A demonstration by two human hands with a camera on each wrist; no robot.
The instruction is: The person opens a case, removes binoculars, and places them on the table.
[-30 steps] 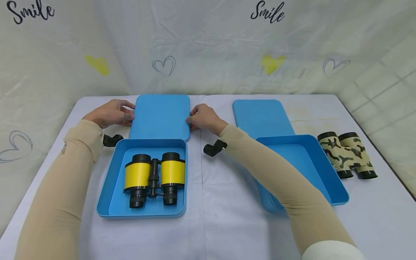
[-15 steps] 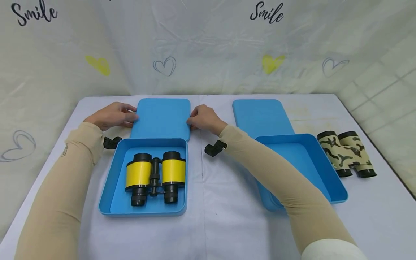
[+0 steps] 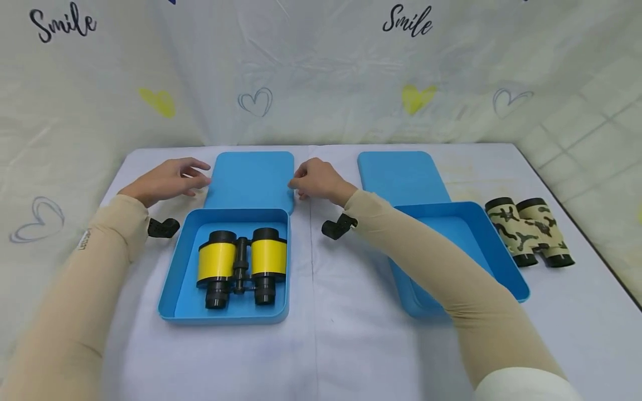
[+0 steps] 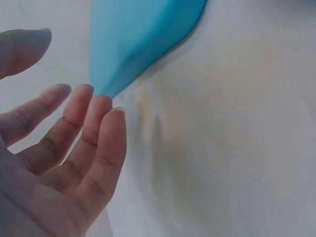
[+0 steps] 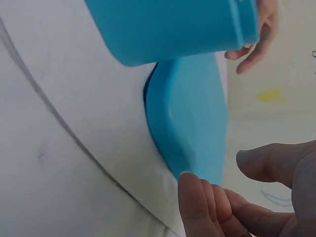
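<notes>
A flat blue lid (image 3: 253, 179) lies behind the left blue box (image 3: 181, 295), its near edge hidden by the box wall. In that box rest binoculars (image 3: 217, 263) with yellow barrels and black ends. My left hand (image 3: 168, 179) hovers beside the lid's left edge; its fingers are spread and loosely bent in the left wrist view, with nothing between them. At the opposite edge is my right hand (image 3: 321, 179). The right wrist view shows its fingertips (image 5: 190, 185) right at the lid's corner, with the thumb (image 5: 266, 160) apart from them.
To the right stands another blue box (image 3: 451, 228), partly covered by my right forearm, with a second blue lid (image 3: 403, 177) behind it. Camouflage binoculars (image 3: 529, 231) lie at the far right. A printed cloth hangs behind the white-covered table (image 3: 346, 345).
The lid has come down slightly behind the left box. My left hand has let go of its edge and drawn back left. My right hand has stayed near its edge, thumb and fingers now apart.
</notes>
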